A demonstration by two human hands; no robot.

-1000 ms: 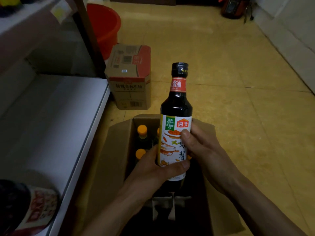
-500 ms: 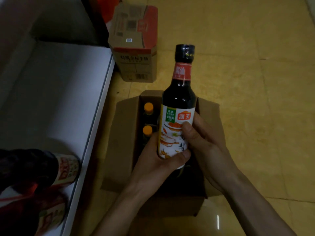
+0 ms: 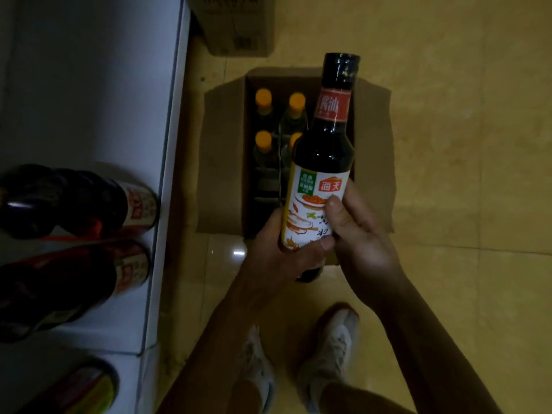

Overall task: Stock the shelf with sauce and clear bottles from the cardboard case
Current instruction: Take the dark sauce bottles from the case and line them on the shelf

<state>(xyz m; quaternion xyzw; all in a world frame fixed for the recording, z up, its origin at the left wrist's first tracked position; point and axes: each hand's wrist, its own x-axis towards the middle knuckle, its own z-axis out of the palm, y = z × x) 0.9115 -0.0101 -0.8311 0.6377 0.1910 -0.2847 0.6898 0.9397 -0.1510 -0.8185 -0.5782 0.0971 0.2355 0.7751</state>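
My left hand [image 3: 277, 252] and right hand [image 3: 358, 234] keep their grip clamped on the soy sauce bottle [image 3: 321, 156], now raised clear of the cardboard case [image 3: 224, 162], shelf-bound [image 3: 89, 85].

Both forearms [image 3: 424, 330] are bare; the feet wear pale, worn sneakers [image 3: 334, 342].

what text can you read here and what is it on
"海天": red logo on the held bottle.
"酱油": its red neck label.
Too small to read: green patch on the same bottle.
Blurred: shelf bottles, far carton.
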